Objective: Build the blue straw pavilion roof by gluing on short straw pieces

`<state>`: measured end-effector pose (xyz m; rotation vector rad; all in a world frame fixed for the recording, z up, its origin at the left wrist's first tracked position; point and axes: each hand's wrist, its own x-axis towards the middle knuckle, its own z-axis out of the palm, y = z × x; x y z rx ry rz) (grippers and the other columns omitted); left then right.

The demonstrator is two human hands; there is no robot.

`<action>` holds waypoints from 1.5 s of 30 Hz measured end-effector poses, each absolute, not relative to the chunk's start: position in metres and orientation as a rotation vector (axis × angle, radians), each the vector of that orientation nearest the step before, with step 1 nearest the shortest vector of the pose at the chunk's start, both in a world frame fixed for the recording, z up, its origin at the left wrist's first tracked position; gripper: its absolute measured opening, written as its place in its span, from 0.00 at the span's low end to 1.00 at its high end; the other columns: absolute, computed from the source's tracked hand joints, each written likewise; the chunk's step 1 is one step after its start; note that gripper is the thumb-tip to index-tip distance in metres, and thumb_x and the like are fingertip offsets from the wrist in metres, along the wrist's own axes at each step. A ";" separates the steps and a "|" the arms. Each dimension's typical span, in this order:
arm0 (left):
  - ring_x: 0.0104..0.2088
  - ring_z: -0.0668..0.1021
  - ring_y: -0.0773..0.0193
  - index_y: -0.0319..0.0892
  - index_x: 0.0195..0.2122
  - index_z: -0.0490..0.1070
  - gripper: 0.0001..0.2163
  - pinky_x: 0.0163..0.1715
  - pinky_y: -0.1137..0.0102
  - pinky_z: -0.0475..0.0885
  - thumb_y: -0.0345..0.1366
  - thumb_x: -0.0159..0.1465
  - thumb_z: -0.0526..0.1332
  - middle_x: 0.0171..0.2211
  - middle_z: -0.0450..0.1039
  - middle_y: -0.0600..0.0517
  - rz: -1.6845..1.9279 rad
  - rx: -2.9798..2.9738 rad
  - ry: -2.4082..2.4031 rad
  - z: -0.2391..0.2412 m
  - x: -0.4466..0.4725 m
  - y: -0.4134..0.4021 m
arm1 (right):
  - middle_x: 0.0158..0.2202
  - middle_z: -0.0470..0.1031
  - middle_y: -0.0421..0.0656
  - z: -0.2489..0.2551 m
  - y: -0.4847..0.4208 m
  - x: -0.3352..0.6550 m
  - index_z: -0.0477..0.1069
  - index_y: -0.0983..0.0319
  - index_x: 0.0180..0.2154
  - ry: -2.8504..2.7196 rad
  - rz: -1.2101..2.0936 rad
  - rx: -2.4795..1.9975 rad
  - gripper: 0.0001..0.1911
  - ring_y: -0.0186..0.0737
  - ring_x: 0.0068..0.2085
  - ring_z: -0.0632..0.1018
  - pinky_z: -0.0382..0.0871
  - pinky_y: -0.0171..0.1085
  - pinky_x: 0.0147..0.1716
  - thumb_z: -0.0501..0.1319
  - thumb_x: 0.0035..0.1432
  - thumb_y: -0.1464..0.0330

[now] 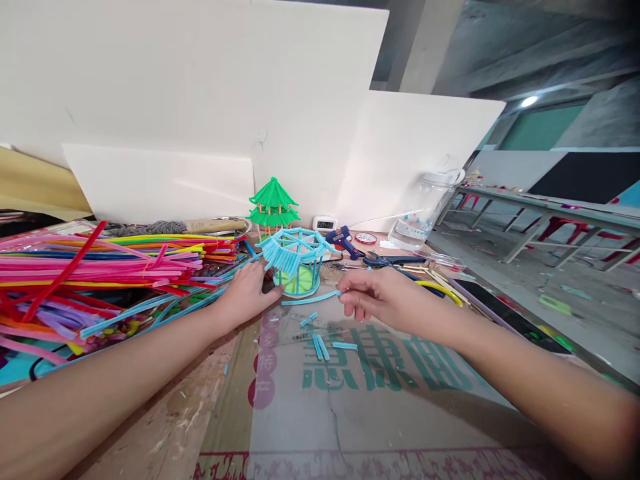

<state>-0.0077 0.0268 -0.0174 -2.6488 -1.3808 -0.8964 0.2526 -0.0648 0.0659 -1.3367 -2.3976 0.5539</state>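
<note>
Fuzzy blue pavilion point(296, 261) steadied by left hand point(246, 293); right hand point(373, 301) pinches blue strip point(311, 298).

Tall white boards point(200, 80) behind — concrete floor point(550, 280), ceiling lamp point(529, 101) lit.

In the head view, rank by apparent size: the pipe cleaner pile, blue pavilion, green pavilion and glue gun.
1. pipe cleaner pile, by far largest.
2. blue pavilion.
3. green pavilion, slightly smaller-looking, but it stands farther back, so unsure.
4. glue gun, smallest.
</note>
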 end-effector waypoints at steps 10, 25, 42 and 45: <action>0.39 0.73 0.52 0.41 0.38 0.65 0.12 0.39 0.61 0.67 0.45 0.61 0.57 0.36 0.70 0.46 -0.873 -2.631 -1.381 -0.022 -0.008 0.029 | 0.31 0.77 0.41 0.050 -0.054 0.242 0.61 0.60 0.36 -1.915 0.913 -1.114 0.12 0.33 0.25 0.75 0.70 0.34 0.25 0.55 0.64 0.58; 0.39 0.73 0.53 0.41 0.38 0.65 0.13 0.38 0.61 0.67 0.45 0.61 0.57 0.36 0.70 0.46 -0.858 -2.644 -1.404 -0.021 -0.008 0.027 | 0.27 0.79 0.42 0.033 -0.033 0.201 0.67 0.63 0.31 -1.460 1.222 -0.975 0.16 0.35 0.26 0.79 0.74 0.36 0.29 0.66 0.52 0.57; 0.38 0.72 0.52 0.42 0.38 0.64 0.13 0.39 0.60 0.65 0.47 0.61 0.58 0.34 0.69 0.47 -0.777 -2.563 -1.380 -0.016 -0.006 0.019 | 0.23 0.73 0.37 0.017 -0.054 0.194 0.63 0.60 0.31 -1.527 1.068 -0.886 0.14 0.33 0.24 0.72 0.66 0.34 0.26 0.57 0.62 0.57; 0.39 0.72 0.52 0.42 0.37 0.64 0.13 0.39 0.61 0.65 0.47 0.60 0.58 0.34 0.69 0.47 -0.779 -2.559 -1.373 -0.016 -0.006 0.020 | 0.23 0.73 0.37 0.016 -0.053 0.192 0.63 0.60 0.31 -1.510 1.078 -0.902 0.15 0.33 0.24 0.72 0.66 0.34 0.26 0.57 0.62 0.56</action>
